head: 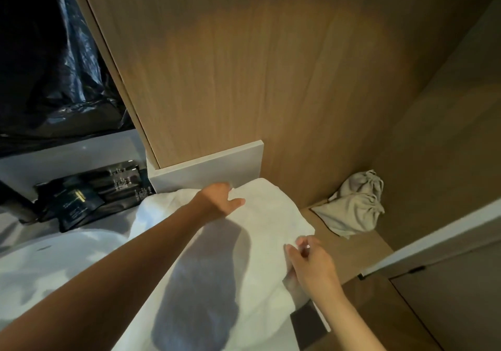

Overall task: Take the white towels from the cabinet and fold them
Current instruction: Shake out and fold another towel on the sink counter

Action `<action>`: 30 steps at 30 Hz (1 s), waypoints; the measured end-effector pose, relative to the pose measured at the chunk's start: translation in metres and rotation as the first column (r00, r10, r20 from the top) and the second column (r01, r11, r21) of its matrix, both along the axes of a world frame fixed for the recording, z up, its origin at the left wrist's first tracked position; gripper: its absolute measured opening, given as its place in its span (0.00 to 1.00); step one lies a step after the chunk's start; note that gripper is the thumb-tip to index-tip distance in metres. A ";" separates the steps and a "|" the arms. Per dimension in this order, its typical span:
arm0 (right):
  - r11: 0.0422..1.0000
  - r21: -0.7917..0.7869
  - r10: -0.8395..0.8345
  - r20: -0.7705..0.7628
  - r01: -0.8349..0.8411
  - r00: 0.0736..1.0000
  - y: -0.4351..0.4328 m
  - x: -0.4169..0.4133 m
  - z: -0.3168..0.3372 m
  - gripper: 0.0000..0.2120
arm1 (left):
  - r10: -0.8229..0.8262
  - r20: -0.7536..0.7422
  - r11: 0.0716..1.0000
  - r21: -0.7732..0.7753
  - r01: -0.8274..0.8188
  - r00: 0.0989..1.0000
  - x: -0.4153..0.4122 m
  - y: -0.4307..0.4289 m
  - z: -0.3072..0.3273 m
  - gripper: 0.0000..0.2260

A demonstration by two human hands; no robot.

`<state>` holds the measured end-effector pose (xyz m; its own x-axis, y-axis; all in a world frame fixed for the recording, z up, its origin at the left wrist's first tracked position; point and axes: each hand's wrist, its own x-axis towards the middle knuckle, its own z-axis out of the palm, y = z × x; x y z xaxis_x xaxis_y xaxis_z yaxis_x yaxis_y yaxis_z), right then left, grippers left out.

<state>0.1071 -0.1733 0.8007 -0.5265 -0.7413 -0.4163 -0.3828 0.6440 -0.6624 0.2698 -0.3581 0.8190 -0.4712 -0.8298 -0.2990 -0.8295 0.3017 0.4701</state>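
Head view. The towel (260,231) lies spread in front of the person at the mouth of the cabinet (271,79). Its long axis runs from 6 o'clock, close to the body, out to about 12 o'clock, where its far edge stops just short of a pale panel (206,169).

The left hand (219,199) is the farther one, reaching out to the far edge at 11 o'clock. Its thumb lies on top of the cloth and its fingers are tucked out of sight at the edge, so it appears to pinch that far corner.

The right hand (309,264) is nearer, at the right-hand edge at 4 o'clock. Its fingers are loosely curled, thumb and forefinger a little apart over the corner, with the cloth running under the palm side. Whether it has hold of the cloth cannot be told.

From each hand the bulk of the towel lies inward and toward the body, so a fold would likely bring the far edge back along the long axis toward 6 o'clock.

Cloth bags (352,209) sit on the shelf (360,253) at 3 o'clock, well apart from the towel. Black packets (78,201) lie at 9 o'clock.
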 end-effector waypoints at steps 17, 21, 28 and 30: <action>0.956 -0.064 -0.254 0.300 0.285 0.919 -0.006 -0.001 0.000 0.26 | 0.001 -0.613 0.995 0.076 0.058 0.790 -0.002 0.028 0.058 0.07; 0.949 -0.102 -0.245 0.360 0.299 0.900 -0.004 0.003 0.010 0.29 | -0.032 -0.695 0.993 0.060 0.102 0.718 0.003 0.041 0.081 0.07; 0.945 -0.205 -0.086 0.597 0.255 0.798 -0.014 0.007 0.033 0.26 | -0.090 -0.776 0.988 0.007 0.152 0.624 0.015 0.055 0.124 0.07; 0.926 -0.270 -0.032 0.642 0.264 0.766 -0.018 0.008 0.043 0.24 | -0.118 -0.775 0.990 -0.044 0.133 0.621 0.016 0.058 0.138 0.07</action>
<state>0.1151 -0.1908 0.8441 -0.3557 -0.8262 -0.4369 0.2648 0.3592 -0.8949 0.2857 -0.3004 0.9575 -0.6341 -0.7433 0.2131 -0.1120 0.3610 0.9258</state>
